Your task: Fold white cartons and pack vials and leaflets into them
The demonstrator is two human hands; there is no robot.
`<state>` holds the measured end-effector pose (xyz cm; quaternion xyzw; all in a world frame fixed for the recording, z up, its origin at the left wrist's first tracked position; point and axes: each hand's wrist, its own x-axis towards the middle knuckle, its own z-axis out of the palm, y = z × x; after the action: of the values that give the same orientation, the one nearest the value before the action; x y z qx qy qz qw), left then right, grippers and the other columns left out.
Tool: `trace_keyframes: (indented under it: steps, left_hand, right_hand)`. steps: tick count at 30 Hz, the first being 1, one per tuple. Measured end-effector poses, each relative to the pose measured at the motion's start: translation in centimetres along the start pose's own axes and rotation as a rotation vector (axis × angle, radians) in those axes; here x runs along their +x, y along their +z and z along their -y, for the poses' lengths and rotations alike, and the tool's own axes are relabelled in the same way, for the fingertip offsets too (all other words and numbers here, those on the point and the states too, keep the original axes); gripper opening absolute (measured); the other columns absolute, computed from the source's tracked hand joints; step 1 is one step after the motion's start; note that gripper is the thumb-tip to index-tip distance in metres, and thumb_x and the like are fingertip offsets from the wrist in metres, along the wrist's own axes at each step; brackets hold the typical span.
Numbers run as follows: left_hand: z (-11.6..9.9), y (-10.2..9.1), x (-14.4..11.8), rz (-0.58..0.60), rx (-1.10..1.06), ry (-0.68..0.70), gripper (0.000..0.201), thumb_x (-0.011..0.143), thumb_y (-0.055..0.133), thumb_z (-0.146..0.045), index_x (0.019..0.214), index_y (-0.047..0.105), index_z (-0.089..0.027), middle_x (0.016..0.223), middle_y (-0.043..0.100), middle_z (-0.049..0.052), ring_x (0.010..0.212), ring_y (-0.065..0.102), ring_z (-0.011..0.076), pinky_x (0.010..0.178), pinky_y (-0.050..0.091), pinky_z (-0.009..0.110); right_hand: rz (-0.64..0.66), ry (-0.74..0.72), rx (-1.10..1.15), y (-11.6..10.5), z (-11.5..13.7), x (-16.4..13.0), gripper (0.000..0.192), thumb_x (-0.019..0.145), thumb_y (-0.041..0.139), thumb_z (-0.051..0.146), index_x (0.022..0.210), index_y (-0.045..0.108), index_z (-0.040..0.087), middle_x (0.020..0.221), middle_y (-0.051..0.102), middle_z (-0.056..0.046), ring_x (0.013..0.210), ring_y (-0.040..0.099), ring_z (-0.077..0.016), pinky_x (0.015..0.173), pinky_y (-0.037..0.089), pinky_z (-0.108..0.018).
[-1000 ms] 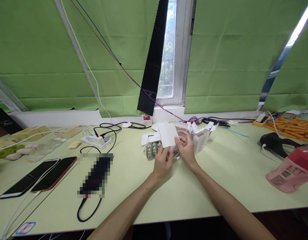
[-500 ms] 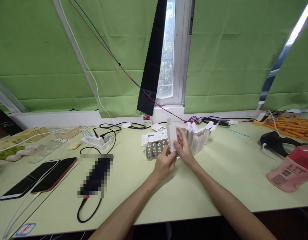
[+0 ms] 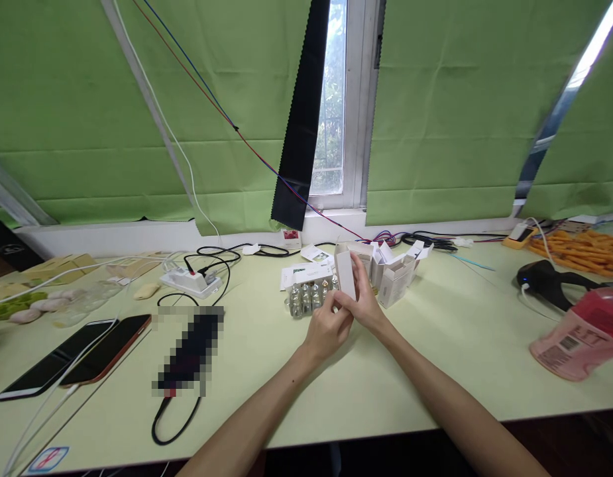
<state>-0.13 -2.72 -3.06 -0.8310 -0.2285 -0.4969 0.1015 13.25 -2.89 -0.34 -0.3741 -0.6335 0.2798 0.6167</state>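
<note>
Near the middle of the pale green table [image 3: 435, 358], both hands meet around a small white carton [image 3: 345, 274] held upright above the surface. Fingers of the left hand [image 3: 327, 329] pinch its lower end from the near-left, while the right hand [image 3: 364, 301] wraps its right side — the carton's bottom edge is hidden behind the fingers. Just left of it stands a row of small glass vials [image 3: 309, 295], their contents hard to make out. Open white boxes [image 3: 393, 271] sit just beyond, to the right. Far right, a pink bottle [image 3: 577, 338] lies on its side, cut off by the frame's edge; a blurred-out patch [image 3: 187, 348] covers something at near left.
</note>
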Motion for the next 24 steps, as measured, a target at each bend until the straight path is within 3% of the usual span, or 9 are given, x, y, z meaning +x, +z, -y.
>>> trace_keyframes:
  steps: [11, 20, 24]
  left_hand:
    - [-0.6, 0.1, 0.1, 0.000, -0.057, -0.053, 0.009, 0.086, 0.053, -0.011, 0.084, 0.060, -0.016, 0.091, 0.051, 0.009, 0.070, 0.056, 0.0139, 0.053, 0.045, 0.022]
    - [-0.6, 0.1, 0.0, 0.012, -0.125, -0.094, 0.013, 0.089, 0.054, -0.013, 0.099, 0.061, -0.018, 0.106, 0.054, 0.011, 0.074, 0.060, 0.0133, 0.058, 0.049, 0.025]
    - [-0.6, 0.1, 0.0, 0.004, -0.168, -0.129, 0.018, 0.089, 0.056, -0.013, 0.105, 0.061, -0.018, 0.105, 0.053, 0.010, 0.070, 0.056, 0.0109, 0.052, 0.045, 0.022]
  right_hand:
    - [-0.034, 0.030, 0.057, 0.1, 0.3, 0.0, 0.093, 0.079, 0.072, 0.045, 0.156, 0.022, 0.026, 0.139, 0.051, -0.014, 0.122, 0.058, -0.0297, 0.104, 0.050, -0.046]
    - [-0.042, 0.044, 0.106, 0.1, 0.8, 0.1, 0.091, 0.080, 0.070, 0.047, 0.156, 0.022, 0.027, 0.143, 0.050, -0.015, 0.122, 0.060, -0.0297, 0.099, 0.054, -0.045]
    - [-0.069, 0.020, 0.120, 0.0, 1.2, 0.2, 0.087, 0.083, 0.067, 0.052, 0.154, 0.025, 0.025, 0.142, 0.053, -0.015, 0.125, 0.058, -0.0303, 0.103, 0.051, -0.045]
